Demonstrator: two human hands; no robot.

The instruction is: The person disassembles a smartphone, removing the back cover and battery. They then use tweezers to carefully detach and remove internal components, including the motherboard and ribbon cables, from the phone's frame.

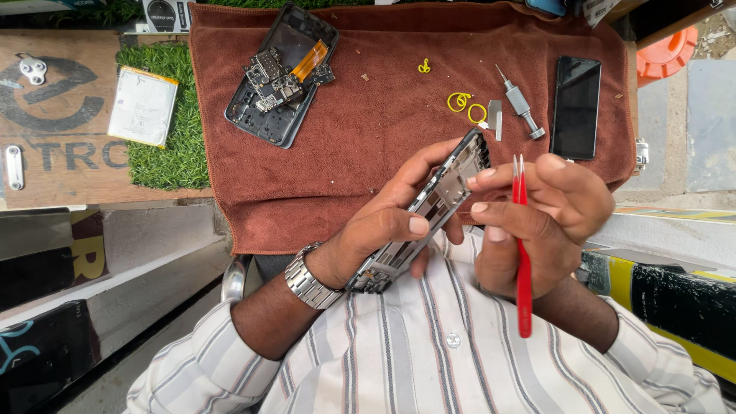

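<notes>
- Head view: left hand (383,230) wrapped round a phone frame (429,211), held tilted over the lap, just above the brown towel's (368,153) near edge.
- Right hand (537,222) pinches red tweezers (523,253), tips up, beside the frame's top end.
- On towel: opened phone w/ circuit boards (280,77), screwdriver (521,111), black phone (576,107), yellow rings (468,106).
- White battery (143,105) on grass mat (165,153), left of towel.

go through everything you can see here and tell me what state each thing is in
Left hand: gripping the phone frame.
Phone frame: stripped, held tilted above the towel.
Right hand: holding the red tweezers.
Red tweezers: tips up, nearly closed, holding nothing visible.
Second phone: back off, insides exposed.
Black phone: lying flat, screen dark.
Screwdriver: lying unused.
Battery: out, lying on the grass mat.
</notes>
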